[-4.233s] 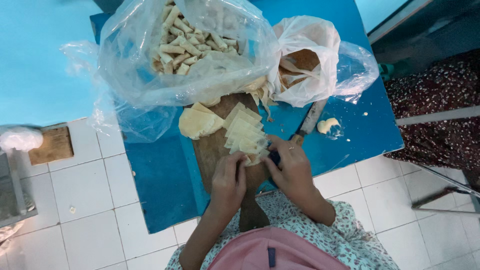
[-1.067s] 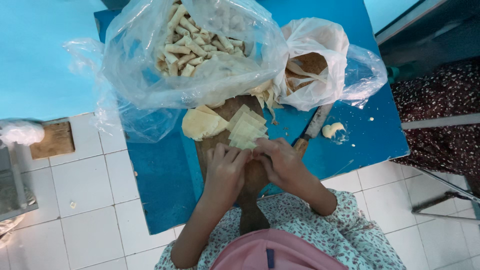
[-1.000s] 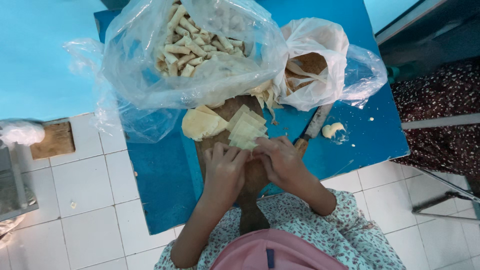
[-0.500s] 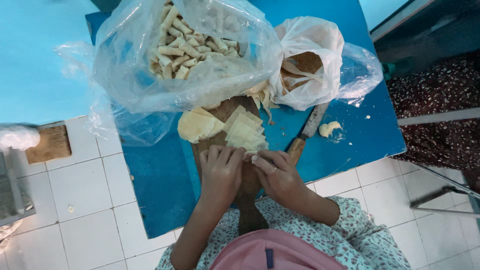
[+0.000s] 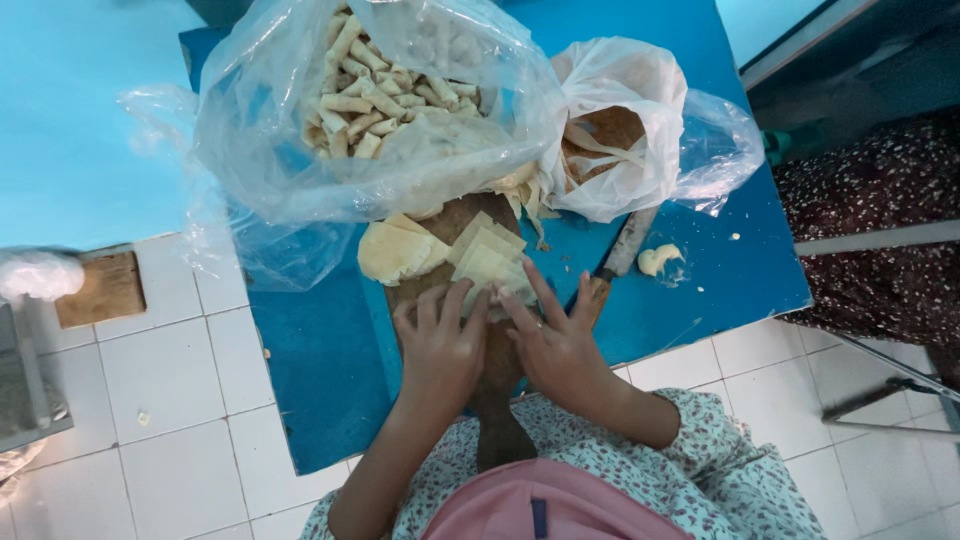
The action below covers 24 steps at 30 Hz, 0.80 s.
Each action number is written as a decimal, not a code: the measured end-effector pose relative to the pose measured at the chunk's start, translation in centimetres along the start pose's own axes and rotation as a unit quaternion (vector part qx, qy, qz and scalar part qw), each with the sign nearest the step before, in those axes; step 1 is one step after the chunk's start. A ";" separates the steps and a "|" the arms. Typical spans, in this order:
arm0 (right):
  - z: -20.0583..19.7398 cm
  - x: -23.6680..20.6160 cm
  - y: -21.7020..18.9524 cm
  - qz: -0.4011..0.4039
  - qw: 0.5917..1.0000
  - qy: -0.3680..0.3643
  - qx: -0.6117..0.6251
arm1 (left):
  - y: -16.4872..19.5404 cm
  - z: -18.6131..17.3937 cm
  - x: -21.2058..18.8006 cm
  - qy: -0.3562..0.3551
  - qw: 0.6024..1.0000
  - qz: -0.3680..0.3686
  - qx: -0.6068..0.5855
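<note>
A wooden cutting board (image 5: 452, 222) lies on a low blue table (image 5: 320, 360). On it sits a stack of pale square pastry sheets (image 5: 490, 262) beside a folded pile of sheets (image 5: 398, 250). My left hand (image 5: 440, 345) and my right hand (image 5: 555, 340) rest side by side on the board, fingertips pressing on the near edge of the sheet stack. What lies under the fingers is hidden. A large clear plastic bag of small rolled pastries (image 5: 385, 95) sits at the far end of the board.
A white plastic bag (image 5: 620, 120) with brown filling stands right of the big bag. A knife (image 5: 622, 255) and a blob of paste (image 5: 660, 260) lie on the table's right. White floor tiles surround the table; a wooden block (image 5: 100, 290) sits left.
Both hands stay on the board at the sheet stack. Over the last second the fingers have spread and flattened forward onto the sheets.
</note>
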State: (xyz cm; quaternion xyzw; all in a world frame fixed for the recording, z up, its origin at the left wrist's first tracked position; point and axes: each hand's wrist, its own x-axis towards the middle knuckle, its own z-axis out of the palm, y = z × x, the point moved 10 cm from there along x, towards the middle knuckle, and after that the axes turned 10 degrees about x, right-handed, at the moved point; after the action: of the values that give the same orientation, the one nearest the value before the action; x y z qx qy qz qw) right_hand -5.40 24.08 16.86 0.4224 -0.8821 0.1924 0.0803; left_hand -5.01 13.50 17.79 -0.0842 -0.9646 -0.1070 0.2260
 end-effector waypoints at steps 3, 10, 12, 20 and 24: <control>-0.3 0.3 0.3 -0.015 1.000 0.027 0.003 | 0.4 0.2 0.1 -0.008 1.000 0.008 0.019; -0.3 0.9 1.4 0.014 1.000 0.003 0.000 | 1.0 0.1 0.2 0.003 0.999 0.012 0.035; -0.4 1.1 1.6 0.020 1.000 -0.004 0.006 | 1.2 0.1 0.3 0.001 0.999 0.018 0.048; -3.8 0.4 4.0 0.087 0.983 0.099 0.127 | 1.7 0.6 2.4 -0.007 0.996 0.056 0.067; -5.2 -0.2 4.1 0.084 0.976 0.137 0.148 | 2.1 0.9 3.8 -0.005 0.996 0.078 0.054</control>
State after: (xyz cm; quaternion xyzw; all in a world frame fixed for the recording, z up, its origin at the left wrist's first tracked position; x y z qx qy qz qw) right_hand -8.55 28.61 20.43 0.3233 -0.8567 0.3833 0.1206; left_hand -8.32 16.17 19.03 -0.1471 -0.9605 -0.0368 0.2334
